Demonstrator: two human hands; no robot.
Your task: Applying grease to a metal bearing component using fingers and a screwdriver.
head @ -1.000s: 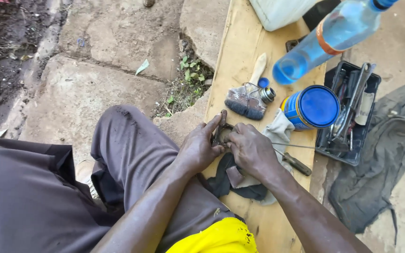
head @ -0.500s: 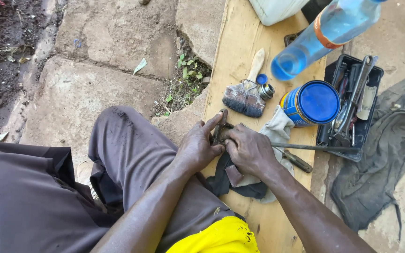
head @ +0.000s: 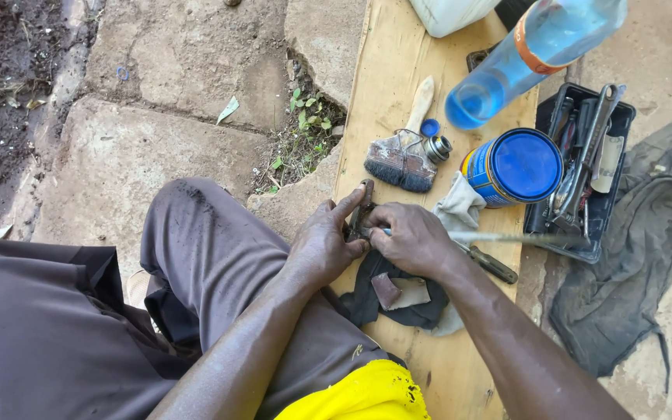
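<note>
Two bare hands meet over a long pale wooden plank (head: 398,70), which serves as landmark. Left hand (head: 322,247): closed about a small dark metal part (head: 361,220) at the plank's near left edge, forefinger stretched along it. Right hand (head: 412,239): fingers curled narrow against the same part, gripping a thin grey metal rod (head: 507,237) that runs rightward across the plank. Under both hands: a crumpled black cloth (head: 398,307) on the plank, a brown scrap of abrasive paper (head: 394,292) lying on it. Farther up the plank: a wide wood-handled paintbrush (head: 402,159); a round blue-lidded tin (head: 513,167); a clear plastic bottle of blue liquid (head: 530,54). Off the plank's right edge: a black plastic tray of tools (head: 620,124), then a grey rag (head: 639,272) on the ground.
</note>
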